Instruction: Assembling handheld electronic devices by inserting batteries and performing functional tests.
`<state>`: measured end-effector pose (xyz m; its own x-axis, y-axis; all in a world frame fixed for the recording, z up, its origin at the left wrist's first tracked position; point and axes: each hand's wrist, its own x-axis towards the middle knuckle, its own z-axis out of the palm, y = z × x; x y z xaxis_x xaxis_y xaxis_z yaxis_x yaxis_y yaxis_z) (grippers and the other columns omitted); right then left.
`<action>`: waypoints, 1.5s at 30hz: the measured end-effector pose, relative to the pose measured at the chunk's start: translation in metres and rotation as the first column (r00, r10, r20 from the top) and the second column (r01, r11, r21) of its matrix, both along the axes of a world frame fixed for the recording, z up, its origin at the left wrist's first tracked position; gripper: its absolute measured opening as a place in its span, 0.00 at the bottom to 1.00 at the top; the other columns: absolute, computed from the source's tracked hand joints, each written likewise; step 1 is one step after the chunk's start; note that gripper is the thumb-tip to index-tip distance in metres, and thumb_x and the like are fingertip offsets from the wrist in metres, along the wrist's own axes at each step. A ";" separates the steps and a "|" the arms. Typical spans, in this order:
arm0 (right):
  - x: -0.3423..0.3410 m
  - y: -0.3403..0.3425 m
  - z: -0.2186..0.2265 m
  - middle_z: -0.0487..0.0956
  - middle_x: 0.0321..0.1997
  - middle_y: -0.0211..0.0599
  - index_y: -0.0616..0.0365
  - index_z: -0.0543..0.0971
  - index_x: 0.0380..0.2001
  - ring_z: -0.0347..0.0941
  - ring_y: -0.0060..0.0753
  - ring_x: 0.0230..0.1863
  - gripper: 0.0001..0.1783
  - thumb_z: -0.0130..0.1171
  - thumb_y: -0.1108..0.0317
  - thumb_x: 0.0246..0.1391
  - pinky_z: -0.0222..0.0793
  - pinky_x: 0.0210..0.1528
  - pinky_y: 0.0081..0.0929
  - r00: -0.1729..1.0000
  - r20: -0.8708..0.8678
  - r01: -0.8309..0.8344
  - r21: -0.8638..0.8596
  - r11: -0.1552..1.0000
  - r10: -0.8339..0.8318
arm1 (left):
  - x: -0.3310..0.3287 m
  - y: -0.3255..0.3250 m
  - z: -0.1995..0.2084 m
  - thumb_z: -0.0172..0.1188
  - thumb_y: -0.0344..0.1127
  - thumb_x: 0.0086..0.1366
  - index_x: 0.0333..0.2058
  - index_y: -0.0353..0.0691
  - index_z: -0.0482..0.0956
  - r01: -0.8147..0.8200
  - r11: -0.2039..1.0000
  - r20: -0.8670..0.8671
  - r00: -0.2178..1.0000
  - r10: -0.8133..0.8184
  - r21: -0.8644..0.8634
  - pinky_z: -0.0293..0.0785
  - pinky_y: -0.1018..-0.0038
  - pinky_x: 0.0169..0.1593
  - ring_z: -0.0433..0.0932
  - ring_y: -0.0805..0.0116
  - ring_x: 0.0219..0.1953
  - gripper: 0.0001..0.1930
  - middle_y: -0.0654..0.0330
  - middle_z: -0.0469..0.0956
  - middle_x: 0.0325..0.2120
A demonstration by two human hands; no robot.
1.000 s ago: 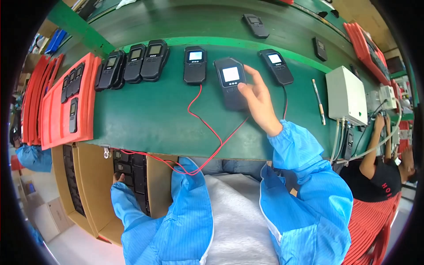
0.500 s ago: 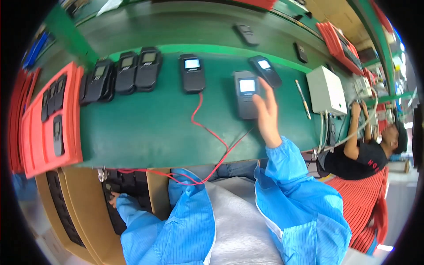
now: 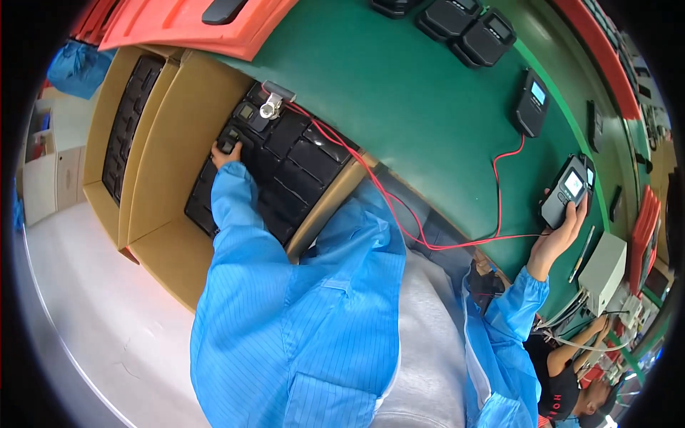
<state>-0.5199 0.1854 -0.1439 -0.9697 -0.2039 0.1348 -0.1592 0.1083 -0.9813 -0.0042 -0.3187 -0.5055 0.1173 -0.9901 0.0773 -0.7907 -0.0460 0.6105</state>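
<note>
My right hand (image 3: 560, 239) is closed around the lower part of a dark handheld device with a lit screen (image 3: 566, 191), at the table's right side. The thumb lies on its front. At the left, my left hand (image 3: 225, 155) reaches into an open cardboard box (image 3: 153, 135). Its fingers are closed on a small black handheld device (image 3: 230, 140) at the box's inner side. A similar device (image 3: 250, 114) lies just beyond it. Black plastic packing with pockets (image 3: 296, 167) fills the rest of the box.
Another lit device (image 3: 532, 103) lies on the green table (image 3: 442, 164), with a red cable (image 3: 497, 192) at its end. Several black devices (image 3: 485, 36) stand at the back. A metal clamp (image 3: 271, 107) sits on the table edge. A white box (image 3: 603, 271) and a co-worker (image 3: 571, 389) are at the right.
The view has swung left toward the cardboard box. My right hand, spread beside the lit device before, now grips it. My left hand is still in the box, now on a device.
</note>
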 end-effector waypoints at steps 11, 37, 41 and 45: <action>0.004 0.001 0.002 0.74 0.54 0.49 0.61 0.59 0.66 0.80 0.45 0.45 0.27 0.44 0.66 0.65 0.79 0.41 0.33 1.000 -0.013 0.027 -0.004 1.000 -0.027 | -0.079 -0.025 0.024 0.78 0.57 0.35 0.62 0.46 0.63 -0.111 0.957 0.305 0.952 0.025 0.267 0.70 0.58 0.59 0.71 0.43 0.54 0.55 0.37 0.67 0.55; -0.022 0.003 -0.001 0.78 0.51 0.40 0.59 0.62 0.66 0.79 0.32 0.42 0.28 0.48 0.66 0.64 0.74 0.45 0.25 0.970 0.129 -0.202 -0.054 0.978 0.208 | -0.068 -0.056 0.039 0.74 0.31 0.43 0.62 0.41 0.59 0.401 0.886 -0.393 0.872 -0.292 0.232 0.68 0.64 0.57 0.72 0.56 0.52 0.47 0.50 0.72 0.51; -0.043 0.003 0.011 0.78 0.50 0.39 0.59 0.63 0.65 0.80 0.32 0.41 0.28 0.49 0.66 0.64 0.75 0.45 0.25 0.967 0.132 -0.211 -0.060 0.976 0.217 | -0.101 0.024 0.222 0.69 0.25 0.45 0.64 0.41 0.58 0.639 0.763 -0.252 0.757 -0.603 0.097 0.63 0.67 0.61 0.69 0.58 0.55 0.45 0.54 0.69 0.53; -0.048 0.001 0.004 0.78 0.50 0.39 0.59 0.64 0.65 0.79 0.29 0.42 0.27 0.49 0.66 0.64 0.74 0.46 0.24 0.966 0.030 -0.253 -0.075 0.965 0.256 | -0.163 0.124 0.416 0.66 0.24 0.44 0.63 0.42 0.60 0.817 0.557 -0.073 0.571 -0.818 0.148 0.63 0.67 0.61 0.70 0.59 0.57 0.44 0.52 0.70 0.53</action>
